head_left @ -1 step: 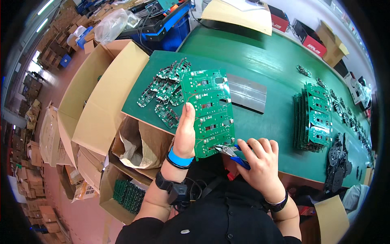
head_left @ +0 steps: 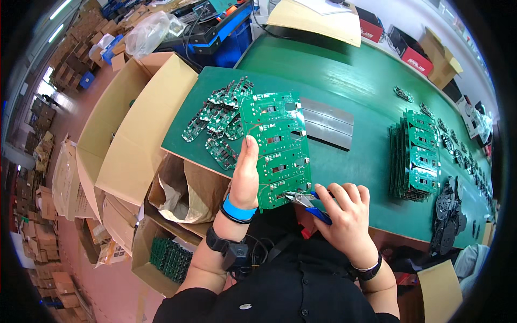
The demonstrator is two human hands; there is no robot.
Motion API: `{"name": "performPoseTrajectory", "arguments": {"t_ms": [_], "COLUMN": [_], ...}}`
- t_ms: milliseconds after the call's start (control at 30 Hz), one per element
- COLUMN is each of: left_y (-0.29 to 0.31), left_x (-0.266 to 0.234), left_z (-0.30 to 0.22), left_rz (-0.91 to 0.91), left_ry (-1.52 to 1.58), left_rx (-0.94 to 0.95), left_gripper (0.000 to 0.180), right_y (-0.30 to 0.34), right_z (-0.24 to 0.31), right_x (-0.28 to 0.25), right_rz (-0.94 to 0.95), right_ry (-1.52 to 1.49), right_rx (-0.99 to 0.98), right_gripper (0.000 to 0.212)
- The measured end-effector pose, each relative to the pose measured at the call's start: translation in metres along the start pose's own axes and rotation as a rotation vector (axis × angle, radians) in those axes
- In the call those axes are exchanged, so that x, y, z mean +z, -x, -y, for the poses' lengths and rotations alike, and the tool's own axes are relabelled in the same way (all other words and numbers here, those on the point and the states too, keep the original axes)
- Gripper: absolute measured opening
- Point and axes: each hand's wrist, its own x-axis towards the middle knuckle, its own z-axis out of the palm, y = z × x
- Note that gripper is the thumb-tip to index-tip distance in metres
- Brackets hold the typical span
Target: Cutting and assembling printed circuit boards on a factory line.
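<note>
My left hand point(head_left: 246, 175) grips a green circuit board panel point(head_left: 280, 142) by its left edge, with the thumb lying on its face. The panel is tilted up toward me above the table's front edge and holds several like sections. In my right hand point(head_left: 347, 212) is a pair of cutting pliers point(head_left: 319, 214) with blue handles. Their metal jaws lie at the panel's lowest section, near its bottom right corner. Whether the jaws touch the board I cannot tell. A heap of small separate circuit boards point(head_left: 218, 116) lies left of the panel.
On the green table point(head_left: 371, 86) stands a stack of board panels point(head_left: 423, 156) at the right, beside black plastic parts point(head_left: 448, 215). A grey metal plate point(head_left: 328, 124) lies behind the panel. Open cardboard boxes point(head_left: 142, 132) crowd the left side; a lower box point(head_left: 141, 255) holds more green boards.
</note>
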Motion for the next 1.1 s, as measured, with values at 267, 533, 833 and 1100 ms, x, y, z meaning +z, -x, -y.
{"name": "performPoseTrajectory", "arguments": {"t_ms": [267, 533, 833, 1100], "left_y": [0.002, 0.022, 0.038, 0.035], "left_x": [-0.005, -0.025, -0.028, -0.035], "left_z": [-0.002, -0.002, 0.026, 0.029], "left_rz": [-0.008, 0.108, 0.116, 0.179], "left_ry": [0.068, 0.414, 0.656, 0.681], "left_rx": [-0.021, -0.233, -0.293, -0.294], "left_gripper": [0.045, 0.066, 0.064, 0.065], "right_y": [0.004, 0.006, -0.006, 0.005], "right_z": [0.000, -0.018, -0.018, -0.040], "right_x": [0.007, 0.005, 0.024, 0.018], "right_rz": [-0.053, -0.280, -0.214, -0.176], "right_ry": [0.016, -0.119, -0.049, -0.130], "right_rx": [-0.026, 0.170, 0.188, 0.278], "right_gripper": [0.056, 0.045, 0.046, 0.050]}}
